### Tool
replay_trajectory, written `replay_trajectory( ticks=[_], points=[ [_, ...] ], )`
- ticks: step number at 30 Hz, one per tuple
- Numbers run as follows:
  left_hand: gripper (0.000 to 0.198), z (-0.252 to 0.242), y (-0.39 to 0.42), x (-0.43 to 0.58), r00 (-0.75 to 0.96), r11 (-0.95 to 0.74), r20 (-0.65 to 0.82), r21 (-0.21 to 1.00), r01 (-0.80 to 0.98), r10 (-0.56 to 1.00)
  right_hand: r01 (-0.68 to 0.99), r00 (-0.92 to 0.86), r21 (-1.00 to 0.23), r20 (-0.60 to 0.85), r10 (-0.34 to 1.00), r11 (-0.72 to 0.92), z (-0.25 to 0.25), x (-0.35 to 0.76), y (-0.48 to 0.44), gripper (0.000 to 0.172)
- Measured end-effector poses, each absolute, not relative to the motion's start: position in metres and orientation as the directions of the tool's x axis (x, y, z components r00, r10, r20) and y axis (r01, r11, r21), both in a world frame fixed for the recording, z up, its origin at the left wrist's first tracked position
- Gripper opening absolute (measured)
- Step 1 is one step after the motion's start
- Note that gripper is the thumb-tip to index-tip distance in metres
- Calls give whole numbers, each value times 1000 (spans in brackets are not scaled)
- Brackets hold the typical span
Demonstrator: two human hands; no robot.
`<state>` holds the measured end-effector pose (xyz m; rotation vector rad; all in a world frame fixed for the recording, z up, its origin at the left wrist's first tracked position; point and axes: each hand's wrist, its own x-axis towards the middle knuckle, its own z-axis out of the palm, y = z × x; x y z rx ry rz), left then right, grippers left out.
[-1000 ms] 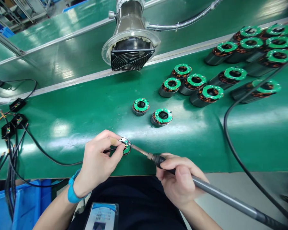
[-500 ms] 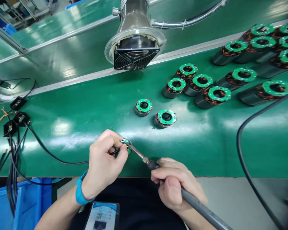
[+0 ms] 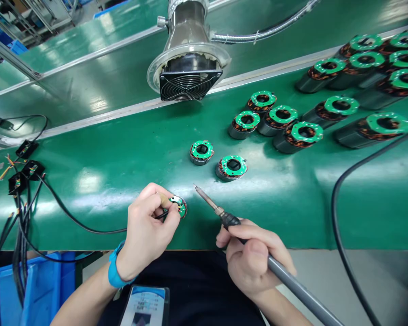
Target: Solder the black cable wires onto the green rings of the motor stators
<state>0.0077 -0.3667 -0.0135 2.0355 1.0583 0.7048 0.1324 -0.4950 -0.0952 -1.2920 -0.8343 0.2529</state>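
Between the thumb and fingers of my left hand (image 3: 153, 222) is the end of a black cable (image 3: 98, 230), with thin coloured wires meeting a small motor stator (image 3: 182, 209). The stator has a green ring-shaped circuit board on top and is partly covered by my fingers. My right hand (image 3: 258, 258) is wrapped round a soldering iron (image 3: 209, 199). Its tip points up and left, in the air to the right of the stator and apart from it. Two more stators, a smaller one (image 3: 201, 152) and a wider one (image 3: 231, 168), stand just beyond.
Several taller stators (image 3: 302, 136) crowd the bench's right side. A fume duct with a black fan grille (image 3: 190, 84) hangs overhead. Black cables with square housings (image 3: 33, 169) lie at left, above a blue bin (image 3: 44, 290). A thick black cord (image 3: 336, 199) crosses at right.
The soldering iron's tip has lifted off the stator and moved right and up with my right hand. My left hand stays at the stator with the cable.
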Motion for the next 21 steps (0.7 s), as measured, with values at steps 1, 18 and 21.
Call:
replay_trajectory(
  ticks=[1, 18, 21],
  points=[
    [25, -14, -366, 8, 513, -398, 134, 799, 450, 848, 285, 689, -902, 427, 585, 323, -94, 132, -494, 20],
    [24, -17, -363, 1, 541, -437, 139, 765, 473, 829, 882, 266, -455, 692, 671, 120, -78, 195, -440, 55],
    [24, -19, -364, -1, 553, -443, 134, 761, 474, 822, 875, 259, -471, 649, 716, 111, -85, 194, -442, 54]
  ],
)
